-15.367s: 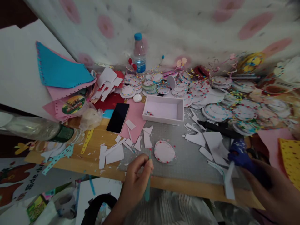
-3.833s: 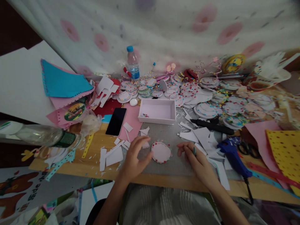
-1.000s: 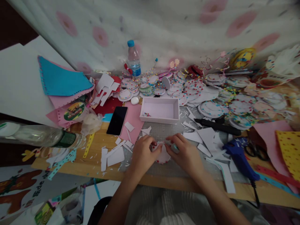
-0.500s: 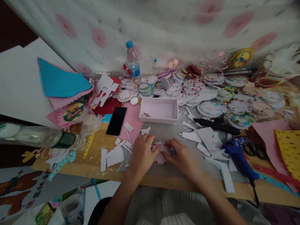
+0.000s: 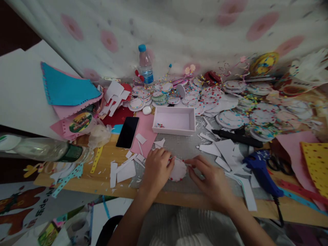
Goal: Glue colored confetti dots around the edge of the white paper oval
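A round white paper disc point(image 5: 178, 171) with small red dots along its rim lies on the grey mat at the front of the table. My left hand point(image 5: 157, 169) grips it by its left side, thumb on top and fingers curled at the edge. At the upper right rim my right hand point(image 5: 207, 176) has index finger and thumb drawn close together. Whatever is between those fingertips is too small to make out. Behind both hands stands a shallow white box point(image 5: 174, 119) with a few small red and blue bits in its left corner.
Stacks of dotted discs point(image 5: 230, 119) fill the back. A phone point(image 5: 127, 132) and paper scraps point(image 5: 126, 171) lie left, a large bottle point(image 5: 48, 149) farther left. A black cutter-like tool point(image 5: 238, 137), blue glue gun point(image 5: 263, 172) and scissors point(image 5: 280, 165) lie right. A water bottle point(image 5: 146, 66) stands behind.
My right hand has shifted right, off the disc's face to its rim, so more of the disc shows. My left hand stays nearly in place.
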`<control>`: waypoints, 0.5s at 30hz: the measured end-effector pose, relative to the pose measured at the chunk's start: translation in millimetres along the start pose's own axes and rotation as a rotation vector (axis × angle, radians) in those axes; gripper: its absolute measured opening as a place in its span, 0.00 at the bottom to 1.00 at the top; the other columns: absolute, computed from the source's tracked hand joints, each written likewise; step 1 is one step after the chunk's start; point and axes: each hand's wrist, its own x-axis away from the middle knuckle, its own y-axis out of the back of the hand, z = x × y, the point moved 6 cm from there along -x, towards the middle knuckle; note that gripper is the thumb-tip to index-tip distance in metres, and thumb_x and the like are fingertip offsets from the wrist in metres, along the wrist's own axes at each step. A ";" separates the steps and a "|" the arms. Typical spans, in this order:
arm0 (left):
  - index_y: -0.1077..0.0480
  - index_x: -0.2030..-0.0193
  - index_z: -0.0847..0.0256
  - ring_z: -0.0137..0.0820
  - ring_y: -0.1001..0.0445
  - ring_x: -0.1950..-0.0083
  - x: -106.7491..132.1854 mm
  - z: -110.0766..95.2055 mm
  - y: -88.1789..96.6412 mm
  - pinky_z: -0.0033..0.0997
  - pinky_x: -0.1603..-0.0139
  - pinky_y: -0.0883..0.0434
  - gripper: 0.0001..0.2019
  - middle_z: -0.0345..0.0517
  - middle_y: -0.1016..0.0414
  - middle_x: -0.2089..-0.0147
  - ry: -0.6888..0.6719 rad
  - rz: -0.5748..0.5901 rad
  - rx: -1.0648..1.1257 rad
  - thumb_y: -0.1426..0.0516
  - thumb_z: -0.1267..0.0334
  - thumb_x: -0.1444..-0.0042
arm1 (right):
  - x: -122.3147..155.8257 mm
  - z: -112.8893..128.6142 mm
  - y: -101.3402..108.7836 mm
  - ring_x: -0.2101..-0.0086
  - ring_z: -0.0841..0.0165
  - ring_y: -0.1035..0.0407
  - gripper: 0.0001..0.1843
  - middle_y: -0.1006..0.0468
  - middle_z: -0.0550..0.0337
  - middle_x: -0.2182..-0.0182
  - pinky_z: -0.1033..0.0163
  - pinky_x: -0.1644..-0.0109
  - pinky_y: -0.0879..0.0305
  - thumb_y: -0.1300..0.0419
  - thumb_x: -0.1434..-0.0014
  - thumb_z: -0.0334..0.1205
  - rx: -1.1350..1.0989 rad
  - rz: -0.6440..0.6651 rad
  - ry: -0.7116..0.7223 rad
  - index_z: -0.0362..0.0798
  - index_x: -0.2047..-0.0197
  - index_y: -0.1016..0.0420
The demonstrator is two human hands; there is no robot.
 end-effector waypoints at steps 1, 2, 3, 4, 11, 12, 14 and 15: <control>0.29 0.67 0.58 0.42 0.31 0.60 0.0 -0.6 -0.5 0.41 0.58 0.39 0.04 0.47 0.28 0.66 -0.009 0.007 -0.004 0.43 0.66 0.41 | 2.2 3.3 -1.2 0.62 0.67 0.25 0.15 0.23 0.54 0.57 0.64 0.60 0.31 0.51 0.37 0.32 -0.023 0.059 0.047 0.50 0.52 0.27; 0.29 0.67 0.58 0.42 0.31 0.60 0.0 -1.1 -0.9 0.41 0.58 0.39 0.04 0.47 0.28 0.66 -0.019 0.013 -0.013 0.43 0.67 0.41 | 4.3 6.3 -3.4 0.57 0.67 0.25 0.18 0.24 0.53 0.52 0.64 0.56 0.31 0.52 0.39 0.28 -0.044 0.122 0.091 0.50 0.50 0.28; 0.29 0.67 0.58 0.41 0.31 0.60 0.1 -1.4 -1.3 0.40 0.57 0.39 0.03 0.47 0.28 0.66 -0.026 0.018 -0.025 0.43 0.67 0.41 | 6.1 8.9 -6.0 0.54 0.67 0.26 0.22 0.25 0.54 0.47 0.63 0.53 0.31 0.53 0.41 0.25 -0.057 0.182 0.128 0.50 0.49 0.28; 0.29 0.66 0.58 0.41 0.31 0.60 0.3 -1.6 -1.5 0.40 0.57 0.39 0.03 0.46 0.28 0.66 -0.032 0.022 -0.037 0.43 0.67 0.41 | 7.5 10.7 -9.1 0.51 0.67 0.27 0.25 0.27 0.55 0.44 0.62 0.51 0.31 0.53 0.43 0.23 -0.062 0.238 0.156 0.51 0.48 0.28; 0.29 0.61 0.59 0.38 0.29 0.57 2.5 -5.9 -0.2 0.39 0.55 0.37 0.04 0.45 0.27 0.61 -0.108 0.033 -0.119 0.45 0.66 0.39 | 12.8 17.0 -27.6 0.51 0.64 0.26 0.39 0.33 0.54 0.39 0.58 0.52 0.27 0.53 0.52 0.19 0.089 0.406 0.240 0.50 0.37 0.36; 0.29 0.61 0.59 0.38 0.29 0.57 2.7 -6.7 0.1 0.39 0.55 0.37 0.04 0.45 0.27 0.60 -0.123 0.029 -0.124 0.45 0.66 0.38 | 14.1 18.5 -29.3 0.52 0.63 0.26 0.39 0.35 0.52 0.38 0.59 0.54 0.26 0.53 0.51 0.19 0.121 0.415 0.241 0.49 0.36 0.39; 0.28 0.61 0.59 0.37 0.29 0.57 2.8 -7.7 0.5 0.39 0.55 0.36 0.04 0.44 0.26 0.60 -0.147 0.016 -0.136 0.45 0.67 0.38 | 16.9 22.9 -32.1 0.55 0.64 0.24 0.40 0.37 0.49 0.37 0.61 0.58 0.25 0.55 0.50 0.18 0.185 0.429 0.236 0.47 0.34 0.42; 0.28 0.61 0.59 0.36 0.29 0.58 2.8 -8.0 0.6 0.39 0.55 0.36 0.04 0.44 0.26 0.60 -0.156 0.010 -0.144 0.45 0.67 0.39 | 18.2 25.3 -33.5 0.57 0.65 0.23 0.40 0.37 0.48 0.37 0.62 0.60 0.24 0.55 0.49 0.18 0.223 0.436 0.227 0.47 0.34 0.43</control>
